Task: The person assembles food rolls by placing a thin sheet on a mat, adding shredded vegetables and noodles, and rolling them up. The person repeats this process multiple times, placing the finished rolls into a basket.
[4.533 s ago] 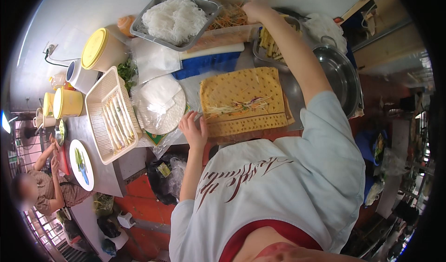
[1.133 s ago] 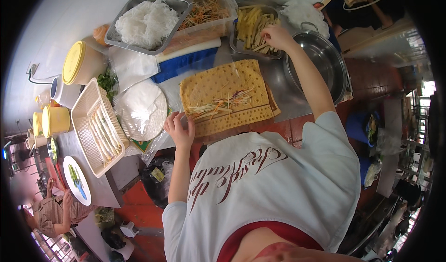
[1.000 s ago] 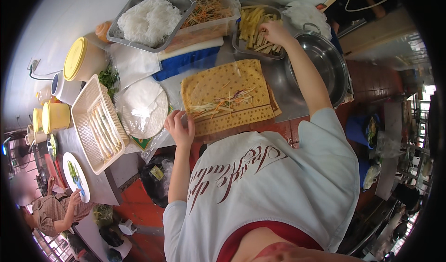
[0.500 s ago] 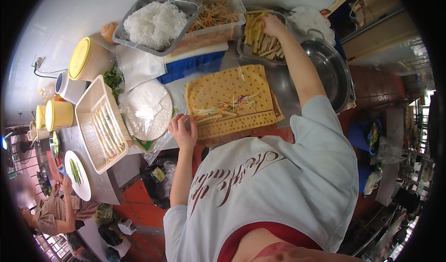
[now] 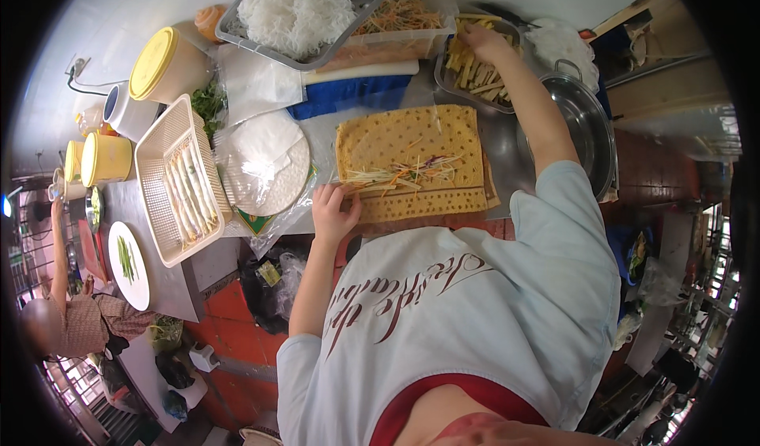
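Observation:
My right hand [image 5: 484, 44] reaches into a metal tray [image 5: 440, 82] of food strips, its fingers closed around the yellow strips [image 5: 457, 55] at the far end. Paler strips [image 5: 492, 90] lie nearer in that tray. Beside the left edge of a yellow, dotted wrapper sheet [image 5: 408, 129], my left hand [image 5: 336, 211] rests with fingers bent and a gap between thumb and forefinger. Shredded white and orange vegetables [image 5: 404, 175] lie in a band across the sheet, their left end close to my left fingertips.
White round wrappers [image 5: 273, 181] lie left of the sheet. A cream basket [image 5: 146, 208] holds several long rolls. White noodles [image 5: 297, 15] fill a tray at the back, beside a tub of shredded carrot [image 5: 404, 11]. A steel pot [image 5: 590, 121] stands right. Another person [image 5: 83, 323] is far left.
My left hand has shifted onto the left ends of the vegetables. My right hand stays at the yellow strips. The view has shifted, and the other person's arm now reaches up and away.

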`<state>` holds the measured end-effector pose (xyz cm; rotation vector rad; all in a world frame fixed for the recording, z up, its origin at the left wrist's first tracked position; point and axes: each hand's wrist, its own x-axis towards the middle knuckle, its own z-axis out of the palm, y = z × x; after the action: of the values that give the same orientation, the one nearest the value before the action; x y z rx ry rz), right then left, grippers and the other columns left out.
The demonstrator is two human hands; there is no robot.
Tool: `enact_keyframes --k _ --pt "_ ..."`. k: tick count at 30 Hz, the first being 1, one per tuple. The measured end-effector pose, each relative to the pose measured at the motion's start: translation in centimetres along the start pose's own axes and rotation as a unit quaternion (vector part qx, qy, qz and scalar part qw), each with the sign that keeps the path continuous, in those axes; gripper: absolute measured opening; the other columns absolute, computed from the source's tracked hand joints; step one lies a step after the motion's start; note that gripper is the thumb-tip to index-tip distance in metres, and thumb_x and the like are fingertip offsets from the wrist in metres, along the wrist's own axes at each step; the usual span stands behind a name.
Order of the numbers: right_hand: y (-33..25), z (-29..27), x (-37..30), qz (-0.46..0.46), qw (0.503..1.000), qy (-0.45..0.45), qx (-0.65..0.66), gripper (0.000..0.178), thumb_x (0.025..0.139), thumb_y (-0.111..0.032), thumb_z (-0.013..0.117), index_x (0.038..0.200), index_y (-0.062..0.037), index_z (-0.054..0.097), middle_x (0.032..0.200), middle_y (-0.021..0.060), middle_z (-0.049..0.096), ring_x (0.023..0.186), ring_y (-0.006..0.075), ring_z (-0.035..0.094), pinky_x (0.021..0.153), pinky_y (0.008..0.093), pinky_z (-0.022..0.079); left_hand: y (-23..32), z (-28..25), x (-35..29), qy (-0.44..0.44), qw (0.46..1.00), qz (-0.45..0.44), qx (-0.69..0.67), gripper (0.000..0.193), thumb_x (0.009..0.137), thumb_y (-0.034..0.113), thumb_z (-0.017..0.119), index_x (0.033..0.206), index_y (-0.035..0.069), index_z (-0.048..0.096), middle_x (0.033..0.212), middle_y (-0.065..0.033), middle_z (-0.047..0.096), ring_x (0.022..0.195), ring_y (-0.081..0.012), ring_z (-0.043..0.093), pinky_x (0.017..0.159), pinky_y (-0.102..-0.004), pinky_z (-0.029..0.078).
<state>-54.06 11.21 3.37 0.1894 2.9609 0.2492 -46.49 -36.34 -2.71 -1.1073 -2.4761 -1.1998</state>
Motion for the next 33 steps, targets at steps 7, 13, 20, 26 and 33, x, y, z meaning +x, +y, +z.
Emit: enact_keyframes --k 7,13,20,26,33 --pt "1.0 -0.5 -1.3 -0.021 1.000 0.002 -0.001 0.046 0.077 -0.001 0.059 0.121 -0.0134 0.055 0.128 0.0114 0.049 0.115 0.0308 0.052 0.092 0.0431 0.048 0.8 -0.1 1.1 -0.041 0.993 0.106 0.017 0.018 0.066 0.001 0.071 0.081 0.008 0.063 0.076 -0.0035 0.059 0.070 -0.0229 0.056 0.065 -0.0329 0.043" --pt "0.2 -2.8 -3.4 -0.071 0.947 0.215 0.227 0.021 0.077 -0.002 0.057 0.096 -0.0033 0.051 0.095 0.0109 0.057 0.092 0.0293 0.057 0.077 0.0392 0.047 1.1 0.2 2.1 -0.079 0.991 0.110 0.016 0.020 0.066 0.003 0.072 0.083 0.008 0.064 0.081 -0.0046 0.060 0.076 -0.0248 0.056 0.066 -0.0352 0.044" --pt "-10.1 -3.6 -13.4 0.083 0.708 0.135 0.689 0.010 0.083 -0.006 0.051 0.092 -0.0091 0.052 0.082 -0.0009 0.048 0.073 0.0096 0.048 0.068 0.0230 0.040 0.9 -0.2 1.8 -0.050 0.997 0.064 -0.014 0.020 0.064 0.006 0.073 0.082 0.008 0.064 0.082 -0.0055 0.058 0.076 -0.0262 0.055 0.067 -0.0360 0.043" --pt "-20.3 -0.5 -19.3 -0.055 0.915 -0.082 0.390 0.023 0.076 -0.022 0.064 0.092 -0.0063 0.058 0.078 0.0153 0.062 0.075 0.0301 0.063 0.065 0.0398 0.049 0.6 -0.3 1.6 -0.054 0.997 0.060 -0.015 0.018 0.064 0.005 0.073 0.079 0.007 0.065 0.081 -0.0072 0.057 0.073 -0.0271 0.053 0.066 -0.0369 0.043" --pt "-18.0 1.8 -20.3 -0.100 0.940 0.017 0.325 0.022 0.076 -0.019 0.062 0.095 -0.0070 0.058 0.076 0.0143 0.063 0.073 0.0310 0.063 0.063 0.0424 0.048 0.3 0.0 1.7 -0.043 0.997 0.058 -0.012 0.015 0.065 0.006 0.071 0.078 0.008 0.063 0.082 -0.0067 0.056 0.075 -0.0270 0.054 0.067 -0.0371 0.043"
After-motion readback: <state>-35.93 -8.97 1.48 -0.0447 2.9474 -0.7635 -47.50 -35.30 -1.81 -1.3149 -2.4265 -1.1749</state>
